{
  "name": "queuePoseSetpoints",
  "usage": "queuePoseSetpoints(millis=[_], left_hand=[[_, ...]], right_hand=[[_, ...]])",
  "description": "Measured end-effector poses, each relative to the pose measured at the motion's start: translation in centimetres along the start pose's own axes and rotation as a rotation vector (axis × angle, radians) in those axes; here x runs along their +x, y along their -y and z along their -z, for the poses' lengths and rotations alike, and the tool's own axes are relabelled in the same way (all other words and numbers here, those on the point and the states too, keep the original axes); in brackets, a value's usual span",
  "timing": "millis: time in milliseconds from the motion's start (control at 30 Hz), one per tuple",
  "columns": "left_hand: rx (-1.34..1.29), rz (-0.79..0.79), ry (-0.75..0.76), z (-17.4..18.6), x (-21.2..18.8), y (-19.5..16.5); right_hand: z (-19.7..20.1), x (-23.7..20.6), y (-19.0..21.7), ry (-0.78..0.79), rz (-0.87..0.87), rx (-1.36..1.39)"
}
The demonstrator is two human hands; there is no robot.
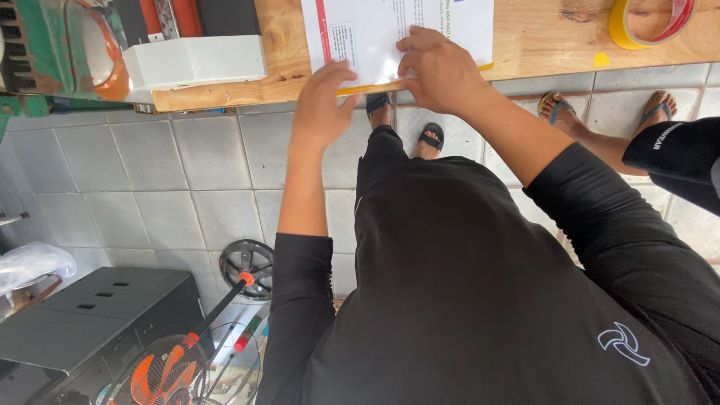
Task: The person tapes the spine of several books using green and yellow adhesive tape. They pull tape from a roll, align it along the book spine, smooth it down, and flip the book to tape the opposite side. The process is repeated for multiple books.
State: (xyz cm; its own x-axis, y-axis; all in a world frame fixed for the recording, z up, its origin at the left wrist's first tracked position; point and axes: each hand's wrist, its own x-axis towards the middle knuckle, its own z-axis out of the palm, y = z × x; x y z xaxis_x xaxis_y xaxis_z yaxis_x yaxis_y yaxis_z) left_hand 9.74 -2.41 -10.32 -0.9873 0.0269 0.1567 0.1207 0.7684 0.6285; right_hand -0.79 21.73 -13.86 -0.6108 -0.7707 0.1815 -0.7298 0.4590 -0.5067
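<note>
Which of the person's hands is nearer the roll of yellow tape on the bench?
The right. The right hand presses on the white paper, on the side toward the tape roll; the left hand is at the paper's near edge, farther away.

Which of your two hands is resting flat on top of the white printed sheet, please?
The right hand lies on the white printed sheet; the left hand only touches its lower edge.

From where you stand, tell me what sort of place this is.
Probably a small packing workshop: a wooden bench with a printed sheet under both hands, a yellow tape roll, and a tiled floor.
</note>
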Motion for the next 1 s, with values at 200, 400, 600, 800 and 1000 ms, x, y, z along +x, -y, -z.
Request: queuePoseSetpoints(millis=[200, 400, 600, 800, 1000], left_hand=[[-0.004, 0.062, -0.038, 1.3, -2.2, 3.0], [-0.036, 0.225, 0.007, 1.6, -0.8, 2.6], [0.155, 0.299, 0.045, 1.9, 1.6, 1.8], [0.135, 0.039, 0.048, -0.4, 3.8, 0.2], [0.147, -0.064, 0.232, -4.3, 7.1, -1.7]], right_hand=[[-0.6, 0.1, -0.5, -0.011, -0.026, 0.015], [-1.1, 0.6, -0.8, -0.082, -0.023, 0.042], [-1.1, 1.0, -0.4, -0.124, -0.101, 0.057], [-0.8, 1.6, 0.0, -0.094, -0.168, 0.068], [-0.1, 2.1, 0.2, 0.007, -0.217, 0.024]])
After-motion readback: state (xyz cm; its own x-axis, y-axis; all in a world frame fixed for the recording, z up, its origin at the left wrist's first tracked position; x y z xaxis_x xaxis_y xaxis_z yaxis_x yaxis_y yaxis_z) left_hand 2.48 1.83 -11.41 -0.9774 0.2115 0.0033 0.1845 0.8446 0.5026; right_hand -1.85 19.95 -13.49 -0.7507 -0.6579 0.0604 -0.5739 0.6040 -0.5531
